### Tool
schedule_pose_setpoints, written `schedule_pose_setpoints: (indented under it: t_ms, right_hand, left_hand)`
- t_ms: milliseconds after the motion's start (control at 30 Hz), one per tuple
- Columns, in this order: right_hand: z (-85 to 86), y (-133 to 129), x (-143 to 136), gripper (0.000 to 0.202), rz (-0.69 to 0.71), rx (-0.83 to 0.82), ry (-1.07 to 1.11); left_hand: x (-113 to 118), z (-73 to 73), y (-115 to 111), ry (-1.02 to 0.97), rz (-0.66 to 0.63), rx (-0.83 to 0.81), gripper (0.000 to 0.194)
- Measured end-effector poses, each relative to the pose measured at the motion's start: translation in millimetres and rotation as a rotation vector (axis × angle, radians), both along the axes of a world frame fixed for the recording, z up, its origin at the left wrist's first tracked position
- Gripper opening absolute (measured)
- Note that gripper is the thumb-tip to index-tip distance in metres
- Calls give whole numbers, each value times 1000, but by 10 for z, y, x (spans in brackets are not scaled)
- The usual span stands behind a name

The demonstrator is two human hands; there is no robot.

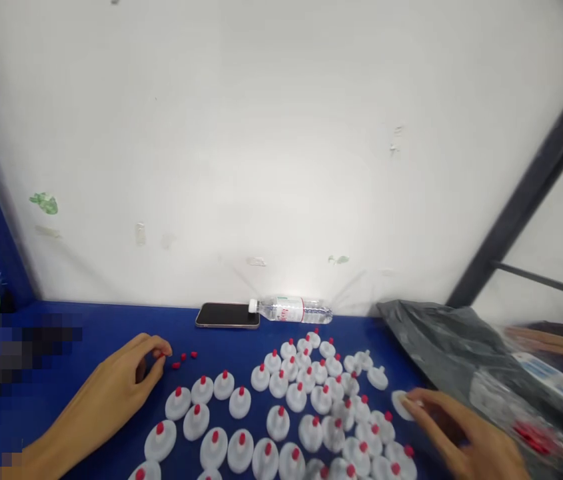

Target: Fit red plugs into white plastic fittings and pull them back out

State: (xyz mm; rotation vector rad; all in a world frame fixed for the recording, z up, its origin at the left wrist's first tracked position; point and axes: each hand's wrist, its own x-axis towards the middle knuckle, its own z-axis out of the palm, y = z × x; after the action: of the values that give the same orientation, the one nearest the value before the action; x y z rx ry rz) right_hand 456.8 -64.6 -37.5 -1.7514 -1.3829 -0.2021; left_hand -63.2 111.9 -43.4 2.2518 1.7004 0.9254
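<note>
My left hand [111, 387] is closed in a pinch on a small red cap [163, 355], of which only a bit shows between the fingertips. Just beyond those fingers lie a few loose red caps [184, 357] on the blue table. On the right, my right hand [456, 427] grips a translucent white round lid with a spout [401, 404] by its middle; the fingers hide the spout. Many similar white lids [240, 402] stand between my hands, most with a red cap on the spout. Several lids without red caps [377, 378] lie near my right hand.
A black phone [228, 315] and a clear water bottle [294, 310] lie along the white wall [281, 167]. To the right are a grey plastic bag [411, 333] and a clear bag of red pieces [536, 433]. Another person's hand [556, 343] shows at the far right.
</note>
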Motion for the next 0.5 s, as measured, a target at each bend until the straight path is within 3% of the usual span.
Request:
schedule_pose_setpoints:
  t_ms: [133, 333, 500]
  right_hand:
    - [94, 77, -130, 26, 175, -130, 38]
    - [143, 138, -153, 10, 192, -95, 39]
    - [249, 50, -109, 14, 198, -120, 16]
  left_hand:
    - [23, 0, 11, 1, -13, 21, 26]
    - [27, 79, -42, -39, -22, 9, 26]
    - [-16, 147, -85, -6, -22, 2, 24]
